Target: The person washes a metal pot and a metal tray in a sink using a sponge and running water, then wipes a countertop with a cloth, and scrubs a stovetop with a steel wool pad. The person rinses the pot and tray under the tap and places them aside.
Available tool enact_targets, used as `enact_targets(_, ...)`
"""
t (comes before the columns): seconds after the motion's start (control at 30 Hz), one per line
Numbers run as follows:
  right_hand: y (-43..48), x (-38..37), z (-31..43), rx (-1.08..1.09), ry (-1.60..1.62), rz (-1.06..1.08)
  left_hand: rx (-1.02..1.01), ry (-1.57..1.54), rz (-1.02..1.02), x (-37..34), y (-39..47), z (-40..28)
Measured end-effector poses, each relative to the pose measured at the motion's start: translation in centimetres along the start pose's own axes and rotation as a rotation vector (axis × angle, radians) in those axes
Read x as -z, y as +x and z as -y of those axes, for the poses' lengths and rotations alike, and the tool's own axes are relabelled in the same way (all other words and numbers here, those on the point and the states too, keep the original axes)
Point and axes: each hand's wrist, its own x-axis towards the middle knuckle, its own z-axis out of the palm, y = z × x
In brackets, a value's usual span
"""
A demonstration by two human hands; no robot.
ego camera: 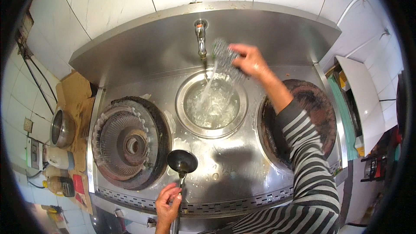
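My right hand [248, 59] grips a blurred metal wire scourer [222, 52] just right of the faucet [201, 39]. Water streams down into a round metal basin [179, 104] set in the steel worktop, and the water in it is churning. At the bottom, my left hand [168, 203] is beside the handle of a ladle [182, 162], fingers apart and thumb close to the handle. The ladle's dark round bowl rests on the steel below and left of the basin. Whether the left thumb touches the handle cannot be told.
A wok burner [130, 143] is on the left and a round, rusty dark wok or burner cover [308, 104] on the right, under my arm. A metal bowl [63, 128] and several bottles [58, 157] stand on cardboard at far left. A steel backsplash [146, 39] rises behind.
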Motion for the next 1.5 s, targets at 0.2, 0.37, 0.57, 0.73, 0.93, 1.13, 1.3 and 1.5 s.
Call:
enact_targets(0.2,11.2,10.8,1.1,0.346,-0.862,-0.358,-0.089,0.199,0.110,-0.2,-1.7,3.0)
enact_targets(0.37,21.6,3.6,0.6,0.267,-1.056,0.143,-0.164,0.317,0.054,-0.5,-2.0,1.8)
enact_targets(0.57,22.8,-4.2,2.9,0.566,-0.826,0.050,-0.062,0.163,0.088,-3.1,-0.2,-2.0)
enact_targets(0.73,17.9,11.7,-4.5,0.129,-1.045,-0.157,-0.024,0.116,0.113,-3.5,0.1,-1.9)
enact_targets(0.93,18.3,7.8,-2.0,0.245,-1.013,-0.141,-0.069,0.162,0.292,-6.5,1.8,0.0)
enact_targets(1.13,17.6,0.9,4.1,0.307,-0.928,0.050,-0.086,0.141,0.330,-10.9,5.5,-3.9)
enact_targets(1.3,14.6,17.1,-6.4,0.175,-1.099,-0.327,-0.109,0.367,0.317,-11.4,5.7,0.6)
enact_targets(1.5,9.9,34.3,-12.5,-0.213,-1.103,-0.439,0.181,0.271,0.272,-14.2,2.9,3.1)
